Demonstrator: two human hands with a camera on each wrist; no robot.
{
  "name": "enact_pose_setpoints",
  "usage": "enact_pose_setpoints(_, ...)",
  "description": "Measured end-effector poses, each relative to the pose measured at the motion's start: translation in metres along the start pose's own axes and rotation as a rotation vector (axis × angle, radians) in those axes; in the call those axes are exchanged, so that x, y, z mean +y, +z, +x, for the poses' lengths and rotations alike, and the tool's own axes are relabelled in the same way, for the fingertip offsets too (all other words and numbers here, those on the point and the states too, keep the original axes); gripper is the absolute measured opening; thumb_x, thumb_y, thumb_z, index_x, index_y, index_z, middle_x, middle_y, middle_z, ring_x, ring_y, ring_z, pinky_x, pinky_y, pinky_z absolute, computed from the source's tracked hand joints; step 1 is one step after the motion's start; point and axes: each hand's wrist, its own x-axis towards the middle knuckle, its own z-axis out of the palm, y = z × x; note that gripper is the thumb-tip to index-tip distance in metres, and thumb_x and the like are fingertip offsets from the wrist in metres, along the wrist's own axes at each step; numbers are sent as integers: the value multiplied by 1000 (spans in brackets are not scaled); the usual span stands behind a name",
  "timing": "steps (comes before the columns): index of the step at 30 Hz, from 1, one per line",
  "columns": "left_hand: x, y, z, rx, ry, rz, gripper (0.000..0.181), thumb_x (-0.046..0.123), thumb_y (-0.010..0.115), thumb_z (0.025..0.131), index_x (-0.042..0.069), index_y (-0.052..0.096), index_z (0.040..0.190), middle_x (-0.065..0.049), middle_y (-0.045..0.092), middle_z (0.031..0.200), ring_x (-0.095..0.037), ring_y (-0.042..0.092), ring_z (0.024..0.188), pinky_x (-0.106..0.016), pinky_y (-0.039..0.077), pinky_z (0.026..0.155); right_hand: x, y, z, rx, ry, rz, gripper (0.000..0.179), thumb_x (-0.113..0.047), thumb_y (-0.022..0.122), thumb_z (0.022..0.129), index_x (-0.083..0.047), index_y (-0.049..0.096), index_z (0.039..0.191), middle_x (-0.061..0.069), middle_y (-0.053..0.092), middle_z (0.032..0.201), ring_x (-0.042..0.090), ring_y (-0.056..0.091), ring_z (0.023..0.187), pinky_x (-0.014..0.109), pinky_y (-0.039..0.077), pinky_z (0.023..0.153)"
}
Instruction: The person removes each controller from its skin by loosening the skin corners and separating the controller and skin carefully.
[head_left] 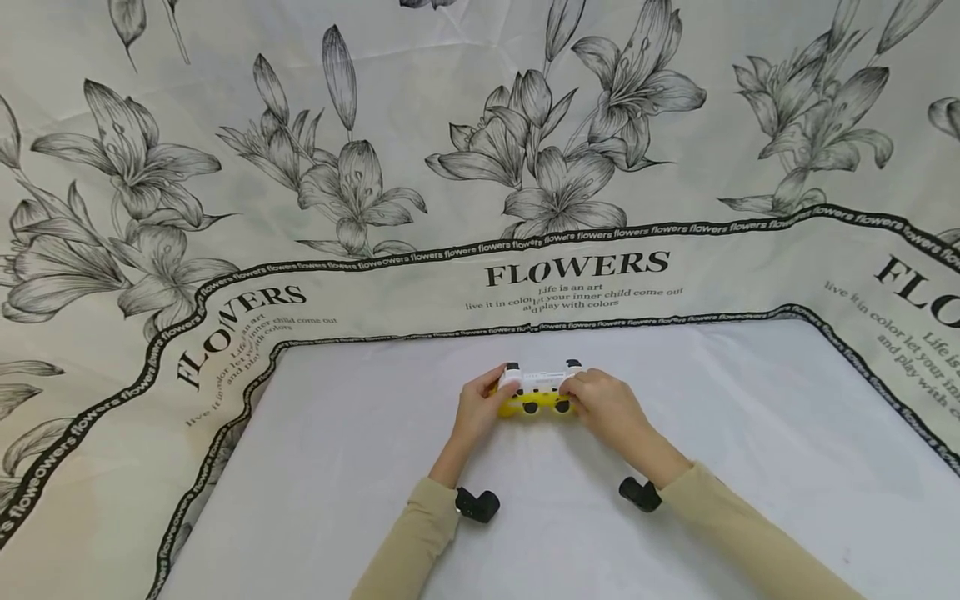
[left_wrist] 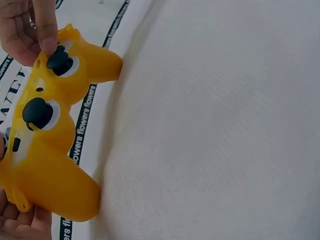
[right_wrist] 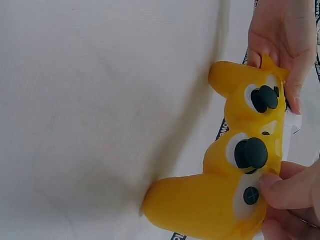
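A white game controller (head_left: 542,381) with a yellow silicone cover (right_wrist: 200,205) over its handles and face is held above the white cloth, towards its far edge. Black thumbsticks (left_wrist: 38,113) stick up through the cover's white-ringed eye holes. My left hand (head_left: 480,406) grips the left end, its thumb along the controller's upper edge. On the right end, my right hand (head_left: 611,406) pinches the cover's edge; the thumb (right_wrist: 290,192) lies close beside a round black button, with the fingers curled behind. The white body (right_wrist: 295,120) shows bare along the upper edge.
White cloth (head_left: 337,467) covers the table. Behind and at the sides rises a flower-printed cloth (head_left: 555,192) with lettered black borders. Black wrist cameras (head_left: 477,505) sit at both wrists, below the sleeves' (head_left: 420,533) cuffs.
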Motion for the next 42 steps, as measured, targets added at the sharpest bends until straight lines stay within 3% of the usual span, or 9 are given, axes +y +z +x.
enact_pose_setpoints(6, 2, 0, -1, 19, 26, -3, 46, 23, 71, 88, 3, 61, 127, -9, 62, 131, -24, 55, 125, -36, 45, 105, -3, -7, 5, -127, 38, 6, 13, 3, 76, 73, -8, 73, 81, 4, 71, 80, 19, 64, 75, 31, 55, 62)
enact_pose_setpoints(12, 0, 0, -2, 27, 11, -3, 44, 22, 71, 87, 3, 61, 126, -11, 63, 129, -24, 57, 122, -37, 46, 104, -4, -11, 8, -219, 49, -5, 16, -9, 83, 69, -10, 73, 81, 0, 69, 80, 18, 63, 76, 33, 54, 63)
enact_pose_setpoints(20, -1, -5, 0, 44, 26, 14, 44, 22, 71, 87, 3, 62, 125, -13, 63, 127, -25, 59, 119, -36, 48, 101, -4, -2, 13, -168, 29, 28, 9, -9, 81, 74, -10, 72, 77, -1, 67, 75, 14, 58, 70, 28, 50, 58)
enact_pose_setpoints(29, -2, 0, -7, 39, 116, 57, 43, 24, 67, 90, 4, 60, 128, -10, 63, 129, -23, 60, 119, -34, 50, 98, 0, -5, 5, -192, 125, 114, 10, -13, 79, 76, -17, 70, 76, -4, 64, 78, 9, 53, 71, 27, 46, 55)
enact_pose_setpoints(35, 0, 0, -5, 48, 97, 52, 44, 25, 69, 89, 4, 61, 127, -8, 64, 127, -21, 61, 116, -34, 51, 96, 2, 0, 0, -176, 65, 88, 12, -12, 79, 75, -18, 69, 76, -6, 63, 79, 10, 51, 74, 26, 46, 53)
enact_pose_setpoints(42, 0, 1, -5, 68, 104, 68, 43, 24, 71, 88, 6, 62, 125, -9, 66, 124, -20, 63, 113, -31, 53, 92, 2, 5, -10, -69, -63, -5, 15, -10, 81, 72, -13, 68, 79, -3, 65, 79, 14, 57, 76, 29, 51, 60)
